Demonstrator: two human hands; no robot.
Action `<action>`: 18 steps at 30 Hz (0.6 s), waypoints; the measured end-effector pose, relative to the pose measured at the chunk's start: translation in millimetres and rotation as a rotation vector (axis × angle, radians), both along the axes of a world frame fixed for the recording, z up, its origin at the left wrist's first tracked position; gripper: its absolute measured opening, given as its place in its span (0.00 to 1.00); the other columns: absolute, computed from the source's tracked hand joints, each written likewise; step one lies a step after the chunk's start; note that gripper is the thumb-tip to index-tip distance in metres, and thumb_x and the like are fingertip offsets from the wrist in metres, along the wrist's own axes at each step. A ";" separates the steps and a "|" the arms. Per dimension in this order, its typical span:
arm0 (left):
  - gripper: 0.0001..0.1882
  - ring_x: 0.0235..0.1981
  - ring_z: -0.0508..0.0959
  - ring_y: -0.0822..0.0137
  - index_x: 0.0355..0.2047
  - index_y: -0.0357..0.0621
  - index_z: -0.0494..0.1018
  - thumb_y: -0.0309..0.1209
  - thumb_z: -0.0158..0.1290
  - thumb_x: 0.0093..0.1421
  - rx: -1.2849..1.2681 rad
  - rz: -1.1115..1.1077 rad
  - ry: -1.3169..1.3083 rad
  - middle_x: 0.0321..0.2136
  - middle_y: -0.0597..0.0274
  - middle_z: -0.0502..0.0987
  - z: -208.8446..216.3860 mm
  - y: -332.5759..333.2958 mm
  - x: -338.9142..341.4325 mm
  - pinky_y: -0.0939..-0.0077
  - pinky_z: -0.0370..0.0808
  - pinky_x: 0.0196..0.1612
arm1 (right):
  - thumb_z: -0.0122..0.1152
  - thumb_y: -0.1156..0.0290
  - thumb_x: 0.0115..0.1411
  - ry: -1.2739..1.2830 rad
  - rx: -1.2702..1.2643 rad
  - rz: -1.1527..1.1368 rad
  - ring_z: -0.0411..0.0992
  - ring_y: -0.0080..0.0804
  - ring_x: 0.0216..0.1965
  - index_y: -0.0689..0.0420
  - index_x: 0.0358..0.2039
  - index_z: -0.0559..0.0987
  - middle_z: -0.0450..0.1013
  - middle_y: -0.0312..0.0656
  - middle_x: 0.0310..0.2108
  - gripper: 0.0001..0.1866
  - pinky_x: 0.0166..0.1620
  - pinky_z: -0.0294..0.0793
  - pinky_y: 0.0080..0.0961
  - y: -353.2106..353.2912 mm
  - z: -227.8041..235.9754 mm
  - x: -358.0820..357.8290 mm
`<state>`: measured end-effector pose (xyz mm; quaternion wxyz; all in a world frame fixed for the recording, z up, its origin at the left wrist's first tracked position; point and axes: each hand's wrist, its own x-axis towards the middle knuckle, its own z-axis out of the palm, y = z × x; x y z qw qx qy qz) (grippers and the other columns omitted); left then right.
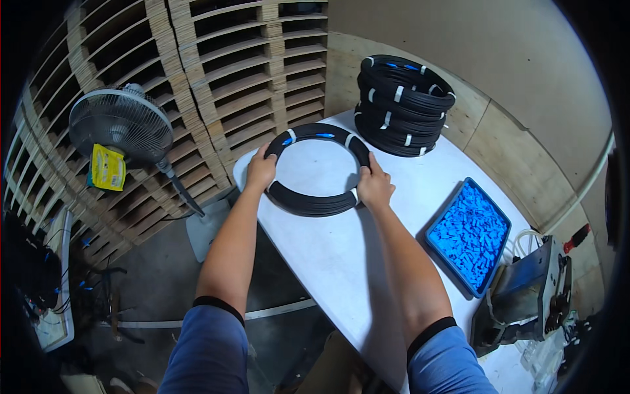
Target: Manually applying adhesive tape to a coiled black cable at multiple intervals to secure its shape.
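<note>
A coil of black cable [314, 202], bound with several white tape bands, is gripped at both sides over the white table. Two small blue pieces show on its far part. My left hand [262, 169] is closed round the coil's left side. On the opposite side my right hand [375, 184] grips the coil, thumb on top. Whether the coil rests on the table or is slightly raised, I cannot tell. Beyond it, toward the back right, stands a stack of similar black cable coils [400, 117] with white bands, the top one showing blue pieces inside.
On the white table [315, 256], a blue tray [453, 268] full of small blue pieces lies to the right. A grey machine [518, 289] stands beyond it at the near right. A pedestal fan [121, 125] and stacked wooden pallets [230, 79] are on the left.
</note>
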<state>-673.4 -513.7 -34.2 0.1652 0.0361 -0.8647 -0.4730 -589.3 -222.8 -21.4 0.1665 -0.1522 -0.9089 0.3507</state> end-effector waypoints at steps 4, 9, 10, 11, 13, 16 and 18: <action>0.28 0.60 0.75 0.43 0.66 0.50 0.70 0.37 0.52 0.66 0.037 0.000 -0.046 0.58 0.38 0.76 2.9 6.3 -2.1 0.59 0.70 0.63 | 0.46 0.56 0.69 0.010 -0.027 0.002 0.66 0.47 0.64 0.45 0.71 0.67 0.74 0.43 0.62 0.30 0.67 0.53 0.46 5.5 -2.4 -0.2; 0.28 0.62 0.74 0.43 0.67 0.48 0.69 0.37 0.52 0.66 0.066 -0.011 -0.073 0.60 0.39 0.74 4.8 8.6 -0.8 0.61 0.69 0.64 | 0.46 0.56 0.69 0.007 -0.031 0.005 0.65 0.47 0.64 0.45 0.72 0.67 0.74 0.44 0.62 0.31 0.68 0.51 0.43 7.6 -3.2 -1.0; 0.28 0.62 0.74 0.43 0.67 0.48 0.69 0.37 0.52 0.66 0.063 -0.013 -0.076 0.60 0.39 0.74 3.8 7.3 -1.1 0.61 0.69 0.64 | 0.46 0.56 0.69 0.004 -0.035 0.002 0.65 0.47 0.64 0.45 0.72 0.67 0.74 0.44 0.62 0.31 0.68 0.51 0.43 6.9 -3.3 -1.0; 0.29 0.62 0.74 0.44 0.67 0.49 0.69 0.37 0.53 0.66 0.043 -0.010 -0.052 0.60 0.39 0.74 2.6 7.9 -1.7 0.61 0.69 0.64 | 0.46 0.55 0.69 0.006 -0.033 0.003 0.65 0.47 0.64 0.44 0.72 0.67 0.74 0.45 0.62 0.31 0.68 0.51 0.44 8.0 -2.9 -1.2; 0.29 0.62 0.74 0.44 0.67 0.49 0.69 0.37 0.53 0.66 0.026 -0.013 -0.031 0.60 0.39 0.74 -0.1 8.7 -1.9 0.62 0.69 0.64 | 0.47 0.55 0.69 0.006 -0.029 -0.004 0.65 0.47 0.64 0.44 0.72 0.67 0.74 0.45 0.62 0.31 0.68 0.50 0.44 9.1 -2.7 -0.5; 0.29 0.63 0.73 0.45 0.67 0.53 0.69 0.36 0.54 0.65 0.031 0.001 -0.008 0.60 0.40 0.75 -4.8 2.4 -7.5 0.62 0.69 0.65 | 0.48 0.52 0.69 0.022 -0.048 0.008 0.66 0.48 0.65 0.43 0.71 0.67 0.74 0.49 0.61 0.31 0.68 0.50 0.48 7.5 2.1 -0.7; 0.30 0.63 0.74 0.45 0.68 0.53 0.68 0.36 0.55 0.64 0.087 -0.014 0.013 0.61 0.40 0.74 -7.8 3.9 -8.7 0.62 0.69 0.65 | 0.50 0.48 0.68 0.002 -0.126 0.072 0.68 0.50 0.65 0.45 0.71 0.66 0.74 0.52 0.61 0.33 0.69 0.52 0.48 16.3 3.1 2.5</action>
